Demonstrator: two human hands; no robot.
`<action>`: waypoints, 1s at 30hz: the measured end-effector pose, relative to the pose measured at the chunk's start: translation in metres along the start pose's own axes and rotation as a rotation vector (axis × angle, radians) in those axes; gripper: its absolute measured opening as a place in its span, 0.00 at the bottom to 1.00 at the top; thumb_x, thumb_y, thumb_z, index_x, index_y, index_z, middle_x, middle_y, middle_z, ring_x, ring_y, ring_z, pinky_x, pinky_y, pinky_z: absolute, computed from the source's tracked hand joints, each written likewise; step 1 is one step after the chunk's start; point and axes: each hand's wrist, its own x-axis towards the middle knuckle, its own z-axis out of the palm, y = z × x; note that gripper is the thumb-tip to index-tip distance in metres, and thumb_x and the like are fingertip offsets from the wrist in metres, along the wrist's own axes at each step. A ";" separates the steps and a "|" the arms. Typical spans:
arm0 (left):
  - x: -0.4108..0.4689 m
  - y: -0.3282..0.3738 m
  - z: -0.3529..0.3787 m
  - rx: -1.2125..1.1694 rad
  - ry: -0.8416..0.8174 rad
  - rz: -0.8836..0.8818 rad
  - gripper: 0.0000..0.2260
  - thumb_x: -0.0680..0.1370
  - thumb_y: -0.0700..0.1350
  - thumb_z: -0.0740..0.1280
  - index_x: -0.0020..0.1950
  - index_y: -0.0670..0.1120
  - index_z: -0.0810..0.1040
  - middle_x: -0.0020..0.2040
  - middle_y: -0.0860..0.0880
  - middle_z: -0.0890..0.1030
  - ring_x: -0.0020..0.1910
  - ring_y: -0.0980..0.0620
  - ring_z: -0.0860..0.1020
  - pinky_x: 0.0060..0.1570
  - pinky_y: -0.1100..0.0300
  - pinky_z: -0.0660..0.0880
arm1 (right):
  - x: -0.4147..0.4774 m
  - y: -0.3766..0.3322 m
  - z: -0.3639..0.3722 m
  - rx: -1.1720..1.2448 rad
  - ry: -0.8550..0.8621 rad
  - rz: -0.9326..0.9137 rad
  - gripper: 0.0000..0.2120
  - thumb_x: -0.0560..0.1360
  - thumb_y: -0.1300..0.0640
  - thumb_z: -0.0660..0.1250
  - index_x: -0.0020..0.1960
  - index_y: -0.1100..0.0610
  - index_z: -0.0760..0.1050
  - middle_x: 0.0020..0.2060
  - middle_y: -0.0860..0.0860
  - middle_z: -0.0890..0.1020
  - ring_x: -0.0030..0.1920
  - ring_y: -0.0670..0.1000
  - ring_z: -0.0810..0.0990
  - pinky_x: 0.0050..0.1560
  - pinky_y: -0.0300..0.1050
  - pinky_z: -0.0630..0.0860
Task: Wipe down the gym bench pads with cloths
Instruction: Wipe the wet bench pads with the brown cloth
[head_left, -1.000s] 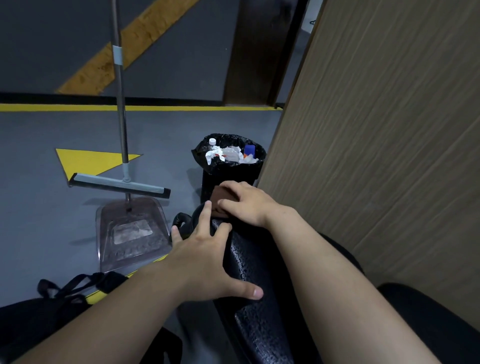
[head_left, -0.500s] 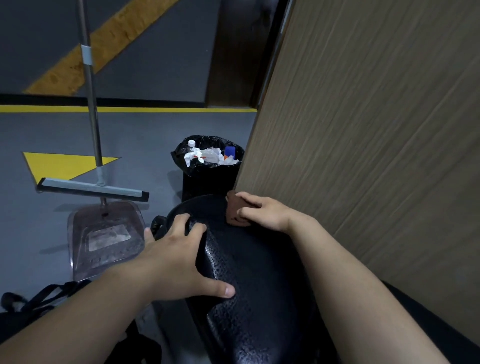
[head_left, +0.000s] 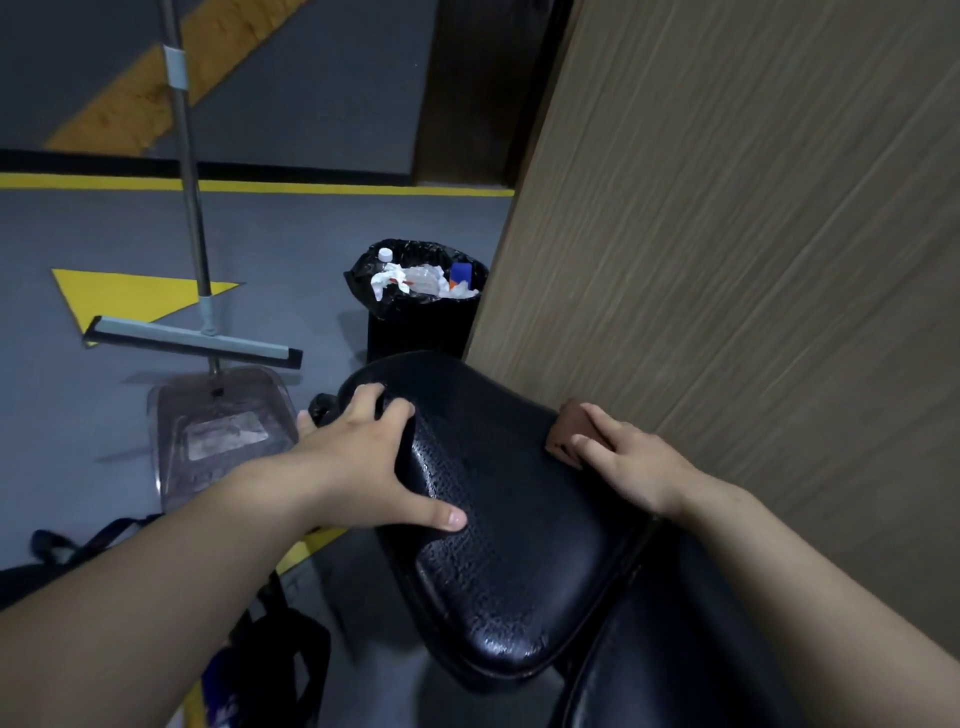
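Note:
A black textured bench pad (head_left: 498, 530) fills the lower middle of the view, with a second black pad (head_left: 670, 649) joining it at the lower right. My left hand (head_left: 374, 462) grips the pad's left edge, thumb on top and fingers curled over the far rim. My right hand (head_left: 623, 462) presses a small brown cloth (head_left: 569, 431) onto the pad's right edge, close to the wooden wall. Most of the cloth is hidden under my fingers.
A wood-grain wall panel (head_left: 753, 260) stands right beside the pad. A black bin (head_left: 421, 306) full of rubbish sits behind the pad. A floor squeegee (head_left: 192, 343) and a clear dustpan (head_left: 218, 431) stand to the left. A dark bag (head_left: 270, 649) lies at lower left.
My right hand has slid the cloth from the pad's far end to its right edge by the wall. My left hand has kept its grip on the left edge.

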 end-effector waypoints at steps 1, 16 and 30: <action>0.000 0.000 0.000 0.000 0.003 0.002 0.62 0.50 0.84 0.63 0.77 0.54 0.52 0.79 0.51 0.44 0.78 0.42 0.57 0.73 0.32 0.46 | -0.006 0.003 0.004 -0.002 0.013 0.020 0.32 0.80 0.37 0.54 0.80 0.45 0.51 0.77 0.55 0.63 0.76 0.56 0.62 0.72 0.43 0.56; -0.008 -0.012 0.012 -0.050 0.087 0.069 0.58 0.58 0.83 0.58 0.80 0.56 0.49 0.81 0.51 0.43 0.80 0.47 0.47 0.73 0.34 0.40 | -0.125 -0.048 0.052 -0.099 0.093 -0.052 0.32 0.78 0.34 0.49 0.78 0.37 0.42 0.80 0.47 0.45 0.79 0.56 0.43 0.78 0.52 0.44; -0.002 -0.054 0.012 -0.143 0.334 0.253 0.22 0.81 0.45 0.60 0.76 0.53 0.65 0.79 0.54 0.60 0.77 0.50 0.60 0.76 0.41 0.48 | -0.143 -0.146 0.107 -0.201 0.247 0.057 0.42 0.68 0.31 0.34 0.80 0.44 0.40 0.80 0.53 0.48 0.78 0.63 0.45 0.74 0.67 0.46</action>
